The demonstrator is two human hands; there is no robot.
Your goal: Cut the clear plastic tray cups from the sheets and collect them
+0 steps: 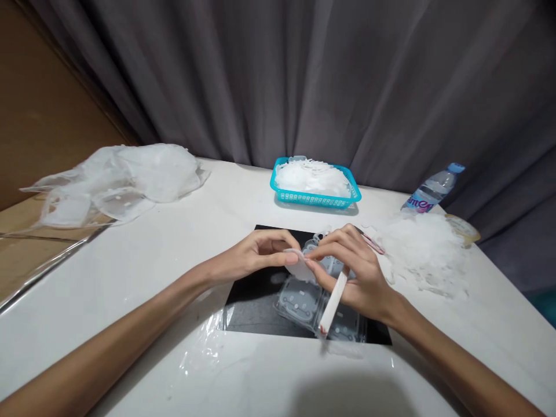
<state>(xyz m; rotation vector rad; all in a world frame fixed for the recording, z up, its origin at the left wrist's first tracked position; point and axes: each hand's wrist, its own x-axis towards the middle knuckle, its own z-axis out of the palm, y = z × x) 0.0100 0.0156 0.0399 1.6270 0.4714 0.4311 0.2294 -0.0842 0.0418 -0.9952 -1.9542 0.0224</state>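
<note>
My left hand (264,250) pinches a thin, translucent white plastic piece (299,270) with a rounded edge between thumb and fingers. At the right edge of that piece, the thumb and fingertips of my right hand (358,263) are closed together. A white, stick-like tool (333,306) is held in the same right hand, its reddish-marked end pointing down toward me; its other end is hidden by the fingers. Below both hands lie clear plastic moulded parts (299,298) with rounded outlines, on a black mat (252,313).
A turquoise basket (313,200) of white plastic pieces stands at the back. White scraps (428,252) are heaped at the right, near a water bottle (434,188) and a pink-handled tool (373,243). Bags of white pieces (147,171) lie at the left, by cardboard (26,249).
</note>
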